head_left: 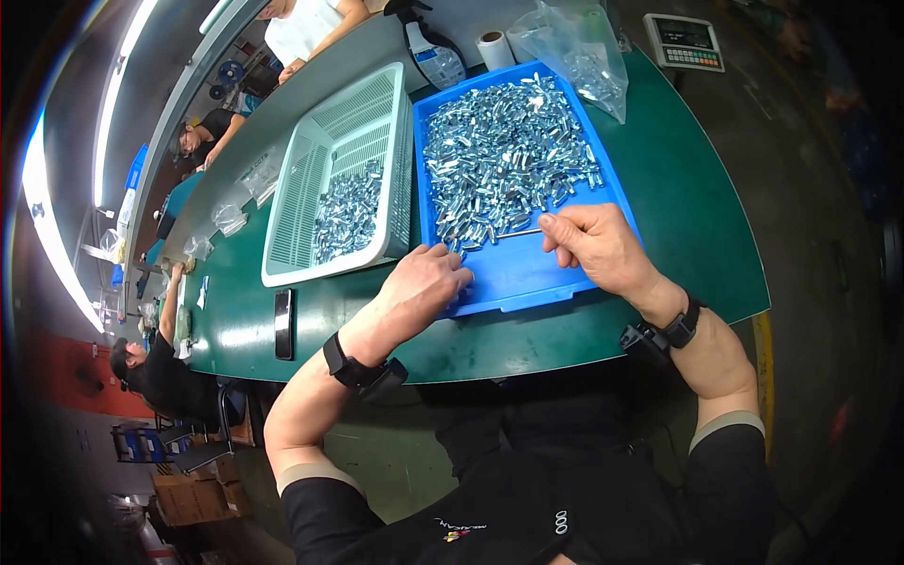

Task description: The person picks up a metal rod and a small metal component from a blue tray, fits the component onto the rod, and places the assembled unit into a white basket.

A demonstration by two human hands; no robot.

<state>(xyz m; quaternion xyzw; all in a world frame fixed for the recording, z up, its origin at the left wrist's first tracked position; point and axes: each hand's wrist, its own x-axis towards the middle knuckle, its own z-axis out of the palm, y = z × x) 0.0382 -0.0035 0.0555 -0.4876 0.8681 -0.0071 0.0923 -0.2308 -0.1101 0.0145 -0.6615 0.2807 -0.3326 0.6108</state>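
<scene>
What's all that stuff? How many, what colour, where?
Table: one, green, middle
Tray: one, blue, on table
Basket: one, pale green, left of tray
Metal pieces: countless, silvery, in tray and basket
Rod: one, colour unclear, over tray
Phone: one, black, near basket
Spray bottle: one, clear, at back
Rolls: some, white, behind tray
Plastic bag: one, clear, tray's far corner
Scale: one, white, back right
Co-workers: three, black or white tops, left
Boxes: several, brown, lower left
Wristbands: two, black, on wrists
Left hand: one, bare, tray's near edge
Right hand: one, bare, holding rod
</scene>
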